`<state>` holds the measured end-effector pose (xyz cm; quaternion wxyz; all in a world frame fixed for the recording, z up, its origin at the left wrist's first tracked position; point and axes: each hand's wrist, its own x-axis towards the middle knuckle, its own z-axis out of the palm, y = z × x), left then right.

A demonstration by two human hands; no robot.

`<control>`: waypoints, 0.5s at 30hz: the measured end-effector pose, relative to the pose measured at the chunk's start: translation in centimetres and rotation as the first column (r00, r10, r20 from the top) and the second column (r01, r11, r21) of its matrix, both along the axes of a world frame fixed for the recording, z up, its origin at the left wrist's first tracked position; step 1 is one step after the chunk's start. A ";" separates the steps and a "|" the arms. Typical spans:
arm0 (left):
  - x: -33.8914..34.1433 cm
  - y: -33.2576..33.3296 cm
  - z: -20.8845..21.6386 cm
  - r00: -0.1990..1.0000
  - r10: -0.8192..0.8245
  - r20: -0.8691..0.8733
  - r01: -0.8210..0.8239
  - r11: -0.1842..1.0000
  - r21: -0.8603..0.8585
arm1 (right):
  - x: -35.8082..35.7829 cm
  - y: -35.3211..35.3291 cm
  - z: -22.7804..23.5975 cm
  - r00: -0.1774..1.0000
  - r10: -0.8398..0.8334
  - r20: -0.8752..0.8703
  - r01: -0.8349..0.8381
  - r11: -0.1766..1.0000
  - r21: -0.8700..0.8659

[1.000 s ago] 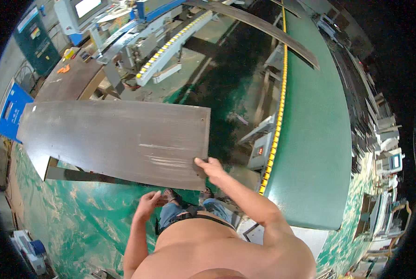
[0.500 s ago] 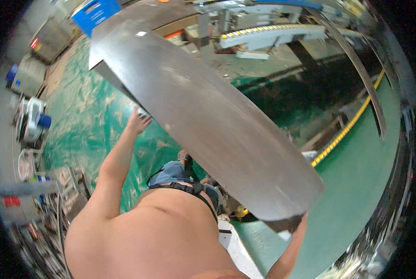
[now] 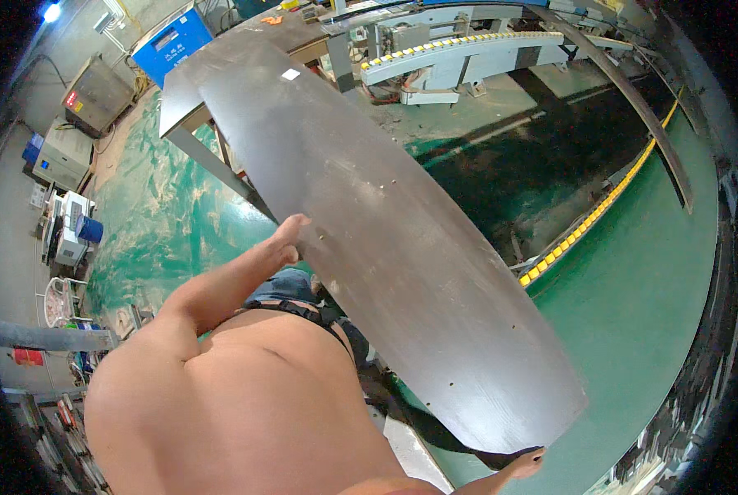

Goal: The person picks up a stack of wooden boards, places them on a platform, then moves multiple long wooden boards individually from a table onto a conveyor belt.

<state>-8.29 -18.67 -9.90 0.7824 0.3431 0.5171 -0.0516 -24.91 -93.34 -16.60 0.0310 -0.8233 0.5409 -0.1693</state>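
A long, dark grey-brown panel (image 3: 402,247) with small holes and a small white square patch (image 3: 290,74) slants from the far left to the near right in front of me. My left hand (image 3: 288,238) grips its left long edge around the middle, thumb on top and fingers partly hidden. At the near right end, my right hand (image 3: 526,464) holds the edge by the corner, with most of its fingers out of sight beneath. The panel's far end lies over a work table (image 3: 179,103); whether it touches the tabletop is unclear.
A blue box-shaped machine (image 3: 171,43) stands beyond the table. Across the back runs a conveyor rail with yellow rollers (image 3: 468,41), and another yellow-roller strip (image 3: 588,227) curves along the right. Cabinets (image 3: 59,153) and a white chair (image 3: 59,301) line the left wall.
My left hand has come back along the panel's edge toward me. My right hand and the panel's near end have shifted lower in the view. Small holes now show in the panel's face.
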 end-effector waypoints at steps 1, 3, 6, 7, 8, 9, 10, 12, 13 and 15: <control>1.4 -0.9 1.1 0.997 -0.078 -0.013 0.079 0.995 0.056 | -1.3 -0.7 -0.2 1.000 -0.015 0.005 0.015 1.000 -0.008; 2.9 -2.7 3.8 0.986 -0.165 0.009 0.161 0.971 0.175 | -2.6 0.5 -0.5 0.998 0.029 -0.051 -0.026 0.998 0.049; 5.8 -0.1 0.0 0.942 -0.247 0.228 0.225 0.967 0.117 | -2.9 1.6 -1.4 0.993 -0.116 -0.030 0.119 0.986 0.120; 7.0 0.6 -0.8 0.942 -0.276 0.189 0.260 0.960 0.108 | -2.6 3.0 -0.1 0.993 -0.104 -0.055 0.112 0.980 0.165; 7.8 0.7 -1.4 0.940 -0.307 0.149 0.296 0.951 0.091 | -3.1 2.0 -1.2 0.990 -0.135 -0.040 0.139 0.985 0.106; 8.9 -3.6 4.2 0.956 -0.283 0.082 0.267 0.948 0.171 | -3.7 2.5 -1.1 0.984 -0.173 -0.050 0.174 0.985 0.011; 9.2 -2.9 3.3 0.958 -0.277 0.079 0.260 0.949 0.180 | -3.0 3.3 -1.3 0.983 -0.174 -0.054 0.171 0.983 -0.061; 11.2 0.0 -1.8 0.957 -0.247 0.153 0.230 0.965 0.124 | -1.7 3.4 -0.2 0.982 -0.189 -0.017 0.190 0.980 0.050; 12.7 0.5 -3.8 0.958 -0.261 0.120 0.248 0.963 0.107 | -0.9 3.4 0.3 0.973 -0.229 0.025 0.222 0.961 0.166; 15.4 -1.4 -3.9 0.961 -0.239 0.137 0.228 0.969 0.094 | -0.6 1.7 0.5 0.984 -0.174 -0.044 0.179 0.972 0.150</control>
